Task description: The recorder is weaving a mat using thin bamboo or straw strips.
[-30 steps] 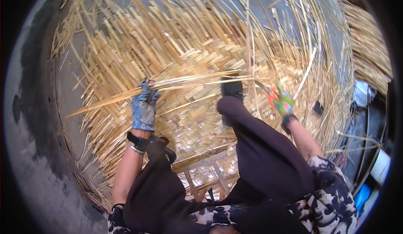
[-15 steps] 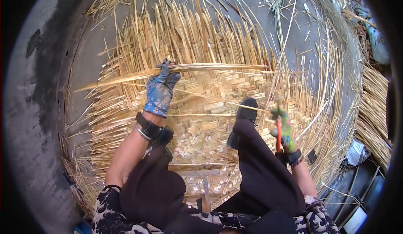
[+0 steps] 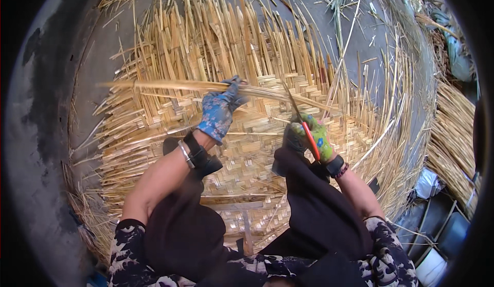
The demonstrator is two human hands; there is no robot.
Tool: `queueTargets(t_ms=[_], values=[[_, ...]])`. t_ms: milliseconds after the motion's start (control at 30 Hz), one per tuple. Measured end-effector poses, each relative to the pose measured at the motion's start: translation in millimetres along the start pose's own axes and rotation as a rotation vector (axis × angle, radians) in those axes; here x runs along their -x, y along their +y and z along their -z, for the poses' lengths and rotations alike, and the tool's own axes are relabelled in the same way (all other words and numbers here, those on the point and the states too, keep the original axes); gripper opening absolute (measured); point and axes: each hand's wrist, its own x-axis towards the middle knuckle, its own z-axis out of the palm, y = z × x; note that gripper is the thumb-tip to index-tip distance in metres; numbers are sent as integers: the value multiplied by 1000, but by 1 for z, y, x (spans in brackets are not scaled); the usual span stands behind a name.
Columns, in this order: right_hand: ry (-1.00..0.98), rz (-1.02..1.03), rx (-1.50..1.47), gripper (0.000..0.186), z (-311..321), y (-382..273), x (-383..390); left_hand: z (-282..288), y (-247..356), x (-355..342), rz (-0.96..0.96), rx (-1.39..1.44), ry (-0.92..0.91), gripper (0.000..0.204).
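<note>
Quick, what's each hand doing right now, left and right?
Left hand, blue patterned glove: closed on a long bundle of pale split bamboo strips.
Right hand, green glove: closed on a red-handled tool.

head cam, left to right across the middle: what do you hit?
Bare grey floor → loose strip ends of the woven mat → left hand in blue glove holding a strip bundle → right hand in green glove with red-handled tool → straw pile.

Gloved left hand [image 3: 218,113] gripping bamboo strips [image 3: 170,85] over woven mat [image 3: 247,148].
</note>
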Motion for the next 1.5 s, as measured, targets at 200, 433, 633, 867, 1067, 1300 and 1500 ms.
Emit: queueTargets(t_ms=[200,433,633,867,1067,1300,1500], values=[[255,438,640,18,25,49,39,4,-2,1,-3,-245,40,21],[54,245,35,31,16,-24,-21,18,75,3,-94,-803,-134,20],[-581,203,-506,16,-45,-106,-131,15,90,0,-90,-759,-327,17],[-511,128,-671,11,-66,-83,-144,47,73,-34,-344,-1014,-446,33],[-304,42,-442,17,-21,-91,-166,79,22,-51,-773,-2157,-626,50],[-392,228,-597,24,-69,-96,-201,150,-14,45,-235,-2183,-779,43],[-321,-172,-775,18,-175,-72,-179,176,-3,53,-530,-1814,-1041,34]])
